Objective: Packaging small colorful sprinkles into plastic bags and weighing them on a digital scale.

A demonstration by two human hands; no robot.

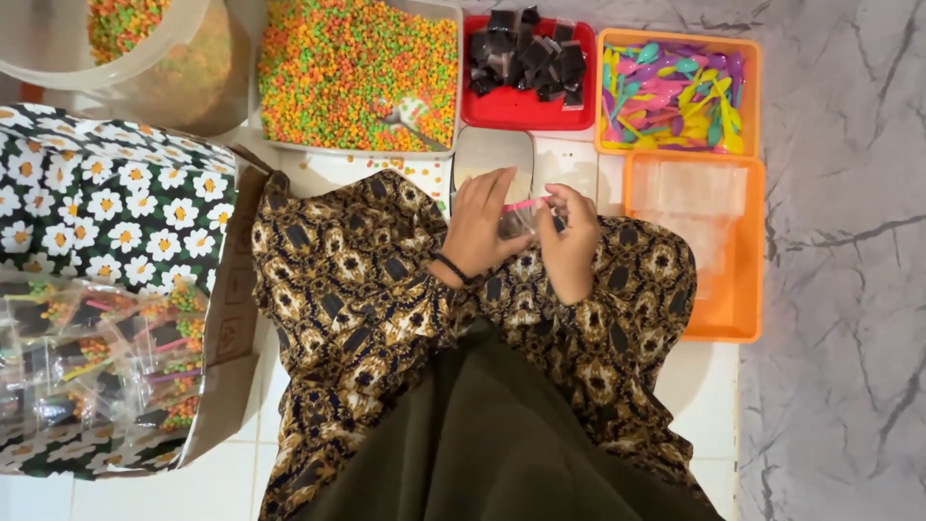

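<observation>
Both hands at lap: left hand [477, 227] and right hand [569, 241] pinch a small clear bag [521, 220] w/ pink spoon [529, 204] at its top. Bag contents unclear. Finished packs [96, 357] piled in box at left; cereal tray [357, 72], dark squares [526, 58], spoons tray [675, 92], empty bags [690, 207] well stocked, so lots left.

The floor [830, 318] is grey marbled stone at the right and white tile nearer the person. On it stand a tray of coloured pellets [357, 72], a red tray of dark squares [528, 72], an orange tray of coloured spoons [678, 92], an orange tray of clear bags [694, 241] and a daisy-print box [106, 207] of filled packets.
</observation>
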